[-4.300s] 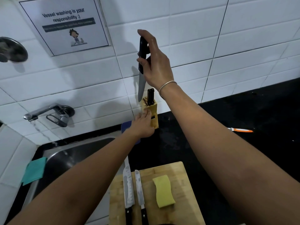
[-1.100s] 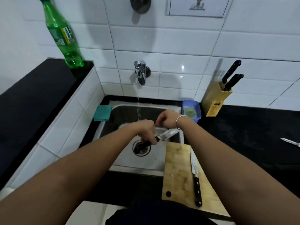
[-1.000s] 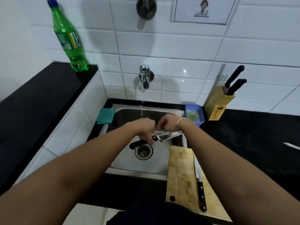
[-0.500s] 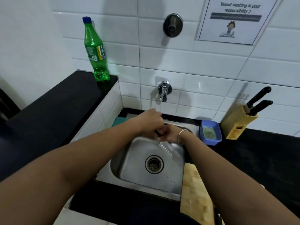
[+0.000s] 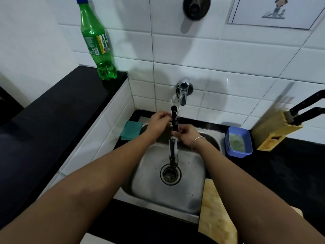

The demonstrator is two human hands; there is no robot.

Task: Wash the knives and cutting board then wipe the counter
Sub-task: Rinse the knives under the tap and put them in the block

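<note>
- The left hand [image 5: 159,123] pinches the upper handle of the black-handled steel knife [image 5: 174,138].
- The right hand [image 5: 187,135] has its fingers curled round the handle's lower end.
- The blade hangs below both hands, over the steel sink [image 5: 158,187], under the chrome tap [image 5: 182,92] and its running water.
- The wooden cutting board [image 5: 213,213] lies near the right forearm.

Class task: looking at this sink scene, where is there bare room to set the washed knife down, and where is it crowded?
Free: the black counter left of the sink, in front of the green bottle, and the dark counter in front of the knife block. Crowded: under the tap, where both hands hold the knife.
</note>
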